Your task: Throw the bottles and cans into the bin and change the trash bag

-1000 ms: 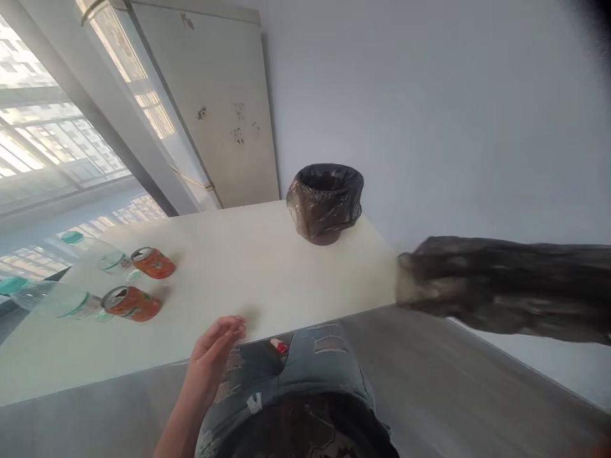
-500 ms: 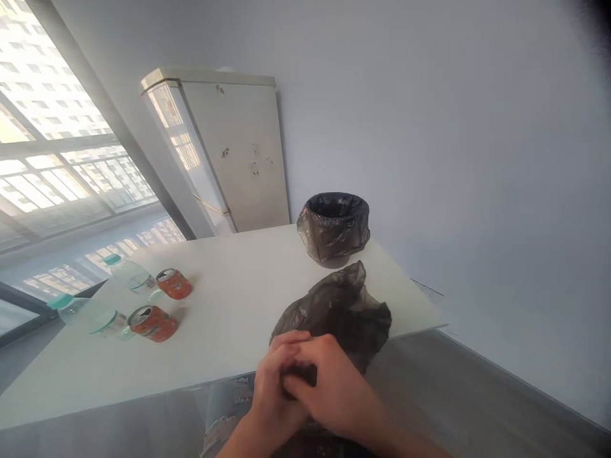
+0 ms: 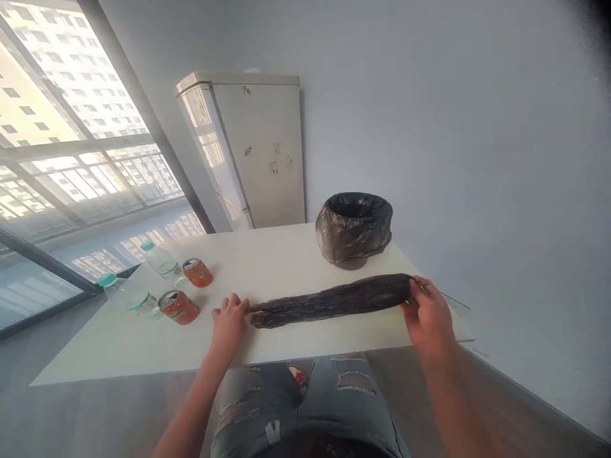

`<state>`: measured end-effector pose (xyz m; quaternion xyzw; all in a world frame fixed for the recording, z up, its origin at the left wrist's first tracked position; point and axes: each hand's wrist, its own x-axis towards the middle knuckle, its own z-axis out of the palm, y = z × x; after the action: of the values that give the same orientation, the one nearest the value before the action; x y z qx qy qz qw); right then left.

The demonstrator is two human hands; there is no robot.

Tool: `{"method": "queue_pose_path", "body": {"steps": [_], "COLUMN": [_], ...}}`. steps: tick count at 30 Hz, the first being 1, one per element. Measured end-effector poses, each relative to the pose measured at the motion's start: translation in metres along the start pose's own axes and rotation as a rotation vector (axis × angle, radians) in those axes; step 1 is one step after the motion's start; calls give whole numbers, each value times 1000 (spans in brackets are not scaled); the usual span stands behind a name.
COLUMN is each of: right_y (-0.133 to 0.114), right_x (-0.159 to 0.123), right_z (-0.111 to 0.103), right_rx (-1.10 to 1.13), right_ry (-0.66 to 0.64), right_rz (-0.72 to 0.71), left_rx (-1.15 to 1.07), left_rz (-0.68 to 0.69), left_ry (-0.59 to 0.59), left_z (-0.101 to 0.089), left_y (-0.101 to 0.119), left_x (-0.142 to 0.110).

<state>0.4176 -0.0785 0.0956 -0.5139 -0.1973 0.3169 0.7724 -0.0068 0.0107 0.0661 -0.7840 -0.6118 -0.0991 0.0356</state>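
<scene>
A black plastic garbage bag [image 3: 329, 301] is stretched sideways into a long gathered strip, low over the white table's front part. My left hand [image 3: 230, 319] grips its narrow left end, fingers closed and knuckles up. At the wider right end, my right hand [image 3: 426, 312] pinches the bag between thumb and fingers. Behind the strip stands a trash bin [image 3: 356, 238] with a black liner folded over its rim. Left of my left hand are two orange drink cans, a nearer can [image 3: 179, 308] and a farther can [image 3: 197, 273].
Two clear bottles with teal caps, a nearer bottle [image 3: 126, 295] and a farther bottle [image 3: 161, 259], lie on the white table [image 3: 267, 254] beside the cans. A white refrigerator [image 3: 260, 146] stands beyond the table. Windows are at left, a plain wall at right.
My hands were together over the crumpled bag. They have moved apart, left and right, drawing the bag out into a long strip. The view has shifted slightly.
</scene>
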Motion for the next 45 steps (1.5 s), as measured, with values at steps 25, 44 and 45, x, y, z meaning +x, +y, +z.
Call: {"method": "queue_pose_path", "body": {"steps": [25,44,45], "right_y": [106,92,92], "right_x": [-6,33,31], "right_z": [-2,-60,-62], "right_rx": [-1505,-1310,-1300], "right_ry": [-911,-275,-164], "right_rz": [-707,-617,-589], "left_rx": [-74,-236,-269], "left_rz": [277,90,73], "left_ry": [-103,-10,33], "left_z": [76,66,65], "left_y": [93,23,24], "left_x": [-4,-12,-13]}}
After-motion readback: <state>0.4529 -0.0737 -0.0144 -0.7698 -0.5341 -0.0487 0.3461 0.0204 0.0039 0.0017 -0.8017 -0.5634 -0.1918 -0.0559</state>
